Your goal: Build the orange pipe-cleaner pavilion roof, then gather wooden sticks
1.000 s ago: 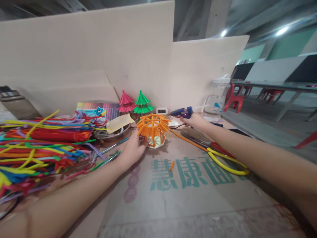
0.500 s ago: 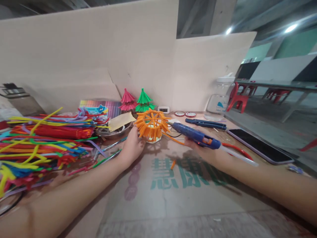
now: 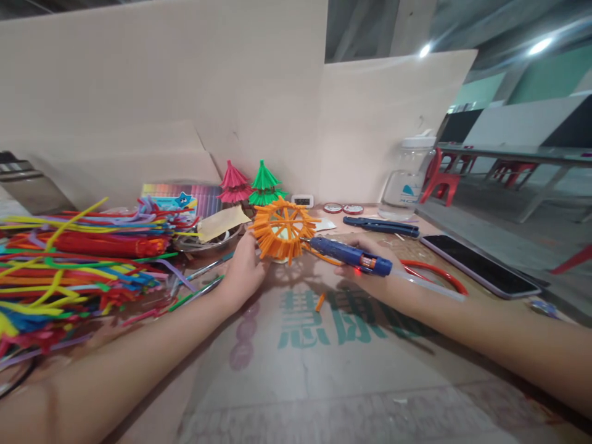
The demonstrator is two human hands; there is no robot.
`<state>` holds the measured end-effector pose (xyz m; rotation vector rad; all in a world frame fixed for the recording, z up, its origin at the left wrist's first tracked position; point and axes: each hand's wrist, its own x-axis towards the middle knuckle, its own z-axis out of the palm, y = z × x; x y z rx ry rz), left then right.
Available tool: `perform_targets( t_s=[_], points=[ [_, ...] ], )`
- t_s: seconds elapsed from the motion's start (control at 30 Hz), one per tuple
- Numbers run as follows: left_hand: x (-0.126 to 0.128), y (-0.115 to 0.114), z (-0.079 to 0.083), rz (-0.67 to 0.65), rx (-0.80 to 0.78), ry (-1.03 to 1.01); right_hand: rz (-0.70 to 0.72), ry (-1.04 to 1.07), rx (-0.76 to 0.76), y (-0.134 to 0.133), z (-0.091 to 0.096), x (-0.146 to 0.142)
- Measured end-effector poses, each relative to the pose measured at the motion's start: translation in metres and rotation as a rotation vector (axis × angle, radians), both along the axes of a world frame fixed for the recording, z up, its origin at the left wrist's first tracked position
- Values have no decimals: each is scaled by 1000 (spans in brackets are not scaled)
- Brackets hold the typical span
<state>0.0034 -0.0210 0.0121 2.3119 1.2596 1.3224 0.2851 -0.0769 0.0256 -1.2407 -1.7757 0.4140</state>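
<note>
My left hand (image 3: 246, 266) is closed on the left edge of an orange wheel-shaped pipe-cleaner piece (image 3: 284, 227), which has spokes inside and short stubs around its rim. My right hand (image 3: 363, 262) grips a blue hot glue gun (image 3: 345, 250) with a small red light glowing on it. The gun's nozzle points left and meets the lower right of the orange rim; whether it touches cannot be made out. A clear glue stick (image 3: 432, 287) sticks out of the gun's back end. Below lies a short orange pipe-cleaner offcut (image 3: 320, 302).
Many coloured pipe cleaners (image 3: 92, 265) are heaped at left. Behind stand a pink tree (image 3: 234, 182), a green tree (image 3: 264, 183) and a marker set (image 3: 182, 200). At right are a water bottle (image 3: 404, 179), blue-handled tool (image 3: 382, 226), phone (image 3: 478, 265) and red pliers-like handle (image 3: 439, 275).
My right hand has moved the glue gun left, so its nozzle is lower on the orange rim. The orange wheel is turned slightly more toward me. The whole view has shifted a little.
</note>
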Motion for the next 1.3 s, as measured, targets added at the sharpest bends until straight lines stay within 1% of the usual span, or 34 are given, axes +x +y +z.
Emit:
perform_targets(
  t_s=[0.17,0.57,0.7,0.8,0.97,1.3],
  points=[
    [-1,0,-1,7,0,9,8,15,-10,-1,4,-2],
    [-1,-1,1,7,19,30,22,-3,-39,-1,3,0],
    [-1,0,1,5,21,34,36,-11,-21,0,1,1],
    [0,0,1,6,23,32,18,-24,-18,1,0,1],
    [-1,0,1,12,29,27,-45,-34,-69,1,1,-1],
    [-1,1,0,10,-1,6,-59,-72,-84,0,1,-1]
  ],
)
